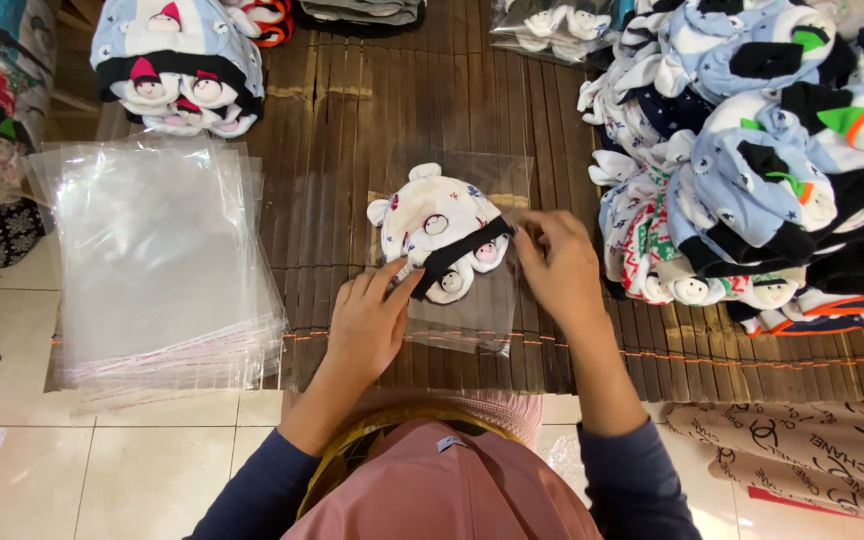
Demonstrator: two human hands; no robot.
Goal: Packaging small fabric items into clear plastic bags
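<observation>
Bagging step: L hand & R hand pinch black band of white baby hat on clear poly bag, mat centre. Next likely needs bag mouth held open.

Packing workshop; stacked baby hats, plastic bags.
</observation>
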